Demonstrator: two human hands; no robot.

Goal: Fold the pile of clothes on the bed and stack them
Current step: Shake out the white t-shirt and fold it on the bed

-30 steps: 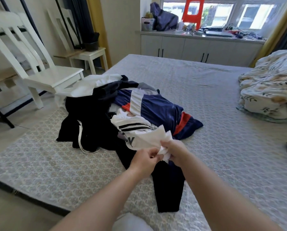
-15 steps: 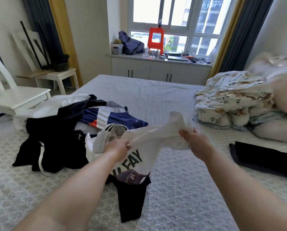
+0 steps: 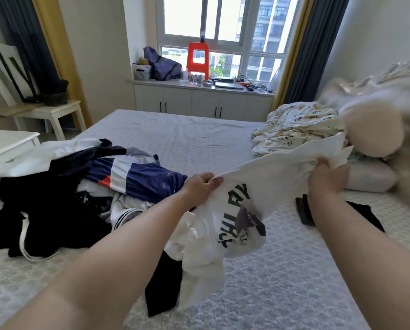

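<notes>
Green lettering on a white T-shirt

The white T-shirt shows dark green block print running up its crumpled front; folds break it up, and only fragments come through, something like "AY" near the top and "TH" lower down. No whole word can be read, and a dark purple patch beside the print carries tiny marks too small to make out.

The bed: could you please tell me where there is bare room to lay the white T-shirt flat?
Bare bedspread lies below the white T-shirt, between the clothes pile and the folded black garment. Another free patch runs toward the cabinet. The left side is crowded with clothes, the right with the floral quilt.
</notes>
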